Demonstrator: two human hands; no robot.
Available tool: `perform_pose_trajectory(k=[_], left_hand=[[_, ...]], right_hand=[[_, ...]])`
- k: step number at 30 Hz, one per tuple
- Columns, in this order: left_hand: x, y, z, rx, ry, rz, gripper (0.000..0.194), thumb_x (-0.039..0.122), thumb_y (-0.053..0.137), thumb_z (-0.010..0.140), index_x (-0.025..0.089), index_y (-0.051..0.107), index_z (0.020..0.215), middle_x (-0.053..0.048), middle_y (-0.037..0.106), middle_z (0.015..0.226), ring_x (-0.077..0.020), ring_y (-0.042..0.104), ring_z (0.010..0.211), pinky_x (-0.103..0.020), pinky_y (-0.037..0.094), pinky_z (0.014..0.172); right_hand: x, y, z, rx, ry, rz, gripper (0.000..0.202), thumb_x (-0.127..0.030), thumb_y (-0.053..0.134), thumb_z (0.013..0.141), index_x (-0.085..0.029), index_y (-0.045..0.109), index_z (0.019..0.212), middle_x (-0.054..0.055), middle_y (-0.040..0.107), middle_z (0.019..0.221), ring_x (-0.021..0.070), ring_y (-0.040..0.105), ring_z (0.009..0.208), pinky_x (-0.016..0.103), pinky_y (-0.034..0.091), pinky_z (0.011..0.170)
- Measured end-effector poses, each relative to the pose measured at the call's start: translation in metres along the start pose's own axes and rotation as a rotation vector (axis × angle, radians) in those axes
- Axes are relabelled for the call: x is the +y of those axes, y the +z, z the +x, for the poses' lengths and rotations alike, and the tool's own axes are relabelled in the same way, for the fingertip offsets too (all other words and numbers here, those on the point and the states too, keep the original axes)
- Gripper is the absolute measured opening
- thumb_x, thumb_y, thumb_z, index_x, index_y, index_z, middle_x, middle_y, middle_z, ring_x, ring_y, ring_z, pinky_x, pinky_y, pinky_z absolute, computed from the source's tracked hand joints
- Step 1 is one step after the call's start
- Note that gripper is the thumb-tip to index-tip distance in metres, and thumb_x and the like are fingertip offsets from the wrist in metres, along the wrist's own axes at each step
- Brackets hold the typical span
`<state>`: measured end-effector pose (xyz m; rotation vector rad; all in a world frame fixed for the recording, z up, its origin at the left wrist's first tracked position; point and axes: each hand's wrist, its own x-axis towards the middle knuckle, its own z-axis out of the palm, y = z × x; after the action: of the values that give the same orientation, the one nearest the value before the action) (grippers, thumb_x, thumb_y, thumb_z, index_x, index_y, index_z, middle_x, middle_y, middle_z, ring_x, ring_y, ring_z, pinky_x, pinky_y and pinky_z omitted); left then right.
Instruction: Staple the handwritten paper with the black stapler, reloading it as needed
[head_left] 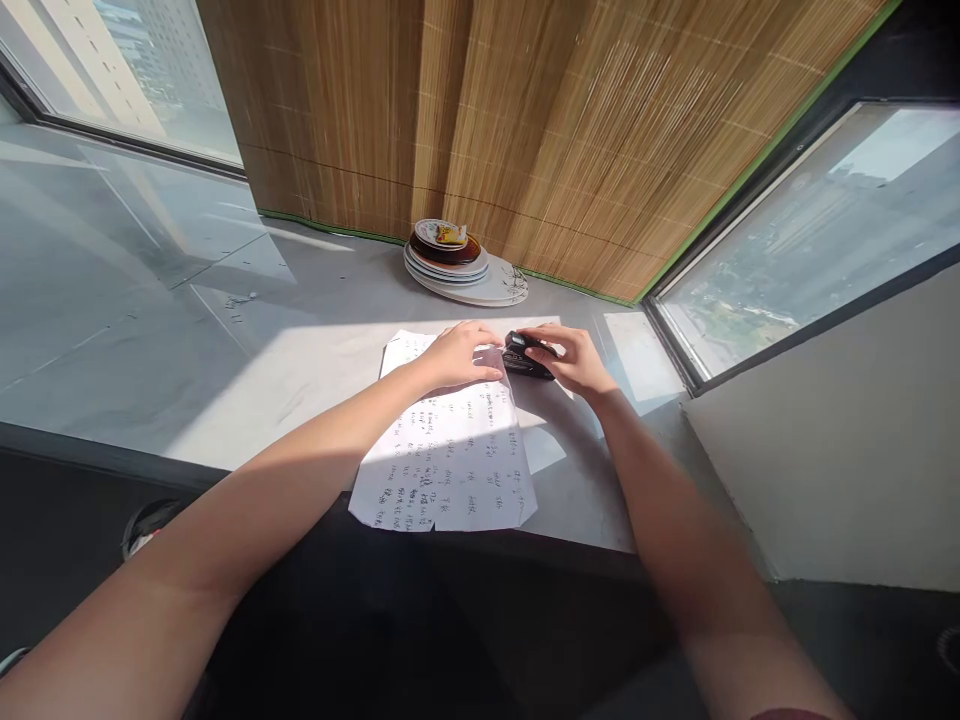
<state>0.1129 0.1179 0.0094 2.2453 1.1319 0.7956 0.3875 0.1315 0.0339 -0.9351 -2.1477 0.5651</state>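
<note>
A white sheet of paper covered in handwriting lies on the pale ledge, its near end at the ledge's front edge. My left hand holds the far right part of the sheet, thumb and fingers curved over it. Just to the right, my right hand is closed around a black stapler, thumb on the near side and fingers over the top. The stapler's front end meets the paper's right edge close to my left fingertips. Whether the paper sits between its jaws is hidden.
Behind my hands stands a stack of plates with a small yellow packet on top. A bamboo blind hangs behind it. Tiny thin bits lie on the ledge at left. Windows flank both sides; a white wall rises at right.
</note>
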Motion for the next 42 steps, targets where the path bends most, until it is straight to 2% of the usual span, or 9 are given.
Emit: perform_pose_trajectory(k=[5, 11, 16, 20, 28, 32, 37, 40, 42], left_hand=[[0.000, 0.000, -0.001, -0.018, -0.014, 0.047, 0.037, 0.042, 0.085, 0.096, 0.022, 0.084, 0.127, -0.014, 0.065, 0.157, -0.0403, 0.058, 0.145, -0.057, 0.039, 0.128], [0.010, 0.005, 0.001, -0.063, -0.017, 0.108, 0.039, 0.044, 0.086, 0.094, 0.021, 0.083, 0.125, -0.013, 0.064, 0.157, -0.0420, 0.054, 0.147, -0.057, 0.033, 0.131], [0.006, -0.004, 0.003, -0.005, -0.042, 0.102, 0.061, 0.043, 0.090, 0.086, 0.025, 0.073, 0.142, -0.012, 0.065, 0.152, -0.0380, 0.059, 0.142, -0.053, 0.044, 0.125], [-0.001, -0.016, -0.001, -0.009, -0.113, 0.139, 0.042, 0.039, 0.086, 0.091, 0.025, 0.079, 0.129, -0.012, 0.068, 0.144, -0.0367, 0.062, 0.136, -0.053, 0.048, 0.120], [0.008, -0.004, 0.006, 0.019, -0.100, 0.191, 0.064, 0.043, 0.093, 0.081, 0.020, 0.071, 0.137, -0.015, 0.072, 0.136, -0.0397, 0.064, 0.131, -0.051, 0.053, 0.110], [0.000, -0.014, 0.002, 0.022, -0.121, 0.100, 0.043, 0.031, 0.088, 0.082, 0.024, 0.076, 0.123, -0.009, 0.078, 0.121, -0.0339, 0.070, 0.119, -0.049, 0.054, 0.105], [-0.006, -0.016, 0.002, 0.099, -0.153, -0.157, 0.027, 0.017, 0.085, 0.077, 0.023, 0.078, 0.103, -0.004, 0.079, 0.099, -0.0218, 0.071, 0.084, -0.039, 0.057, 0.086], [-0.005, -0.012, 0.006, 0.134, -0.155, -0.320, 0.011, 0.012, 0.078, 0.078, 0.018, 0.077, 0.087, -0.005, 0.078, 0.090, -0.0211, 0.073, 0.083, -0.036, 0.058, 0.082], [-0.005, -0.010, 0.009, 0.158, -0.186, -0.387, 0.008, 0.009, 0.075, 0.079, 0.016, 0.078, 0.082, -0.006, 0.079, 0.087, -0.0221, 0.075, 0.087, -0.036, 0.059, 0.086]], right_hand=[[0.003, 0.000, 0.000, 0.063, -0.025, -0.062, 0.030, -0.037, 0.071, 0.098, -0.033, 0.089, 0.122, 0.006, 0.087, 0.121, 0.0313, 0.077, 0.111, 0.056, 0.062, 0.102], [0.002, 0.002, 0.000, 0.049, -0.034, -0.084, 0.028, -0.036, 0.071, 0.098, -0.034, 0.089, 0.120, 0.005, 0.087, 0.117, 0.0305, 0.075, 0.109, 0.055, 0.062, 0.099], [-0.003, 0.013, 0.003, -0.005, -0.061, -0.085, 0.033, -0.035, 0.074, 0.099, -0.034, 0.085, 0.130, 0.005, 0.085, 0.121, 0.0300, 0.075, 0.113, 0.052, 0.061, 0.101], [-0.002, 0.025, 0.007, 0.061, -0.078, -0.154, 0.033, -0.030, 0.071, 0.102, -0.034, 0.084, 0.133, 0.007, 0.083, 0.119, 0.0318, 0.074, 0.115, 0.055, 0.059, 0.105], [-0.006, 0.044, 0.013, 0.085, -0.059, -0.156, 0.036, -0.026, 0.063, 0.106, -0.033, 0.082, 0.136, 0.009, 0.080, 0.125, 0.0315, 0.072, 0.116, 0.055, 0.059, 0.107], [-0.004, 0.043, 0.013, 0.090, -0.059, -0.164, 0.035, -0.027, 0.063, 0.106, -0.034, 0.082, 0.135, 0.009, 0.080, 0.124, 0.0313, 0.072, 0.115, 0.054, 0.058, 0.105], [0.000, 0.042, 0.012, 0.083, -0.065, -0.172, 0.037, -0.028, 0.061, 0.107, -0.036, 0.081, 0.137, 0.008, 0.079, 0.127, 0.0301, 0.071, 0.116, 0.051, 0.056, 0.105], [-0.002, 0.040, 0.011, 0.076, -0.079, -0.181, 0.038, -0.027, 0.060, 0.107, -0.037, 0.081, 0.137, 0.007, 0.080, 0.127, 0.0302, 0.071, 0.117, 0.052, 0.056, 0.106], [-0.005, 0.038, 0.011, 0.061, -0.075, -0.184, 0.038, -0.027, 0.061, 0.107, -0.037, 0.081, 0.138, 0.007, 0.080, 0.127, 0.0308, 0.071, 0.118, 0.053, 0.056, 0.107]])
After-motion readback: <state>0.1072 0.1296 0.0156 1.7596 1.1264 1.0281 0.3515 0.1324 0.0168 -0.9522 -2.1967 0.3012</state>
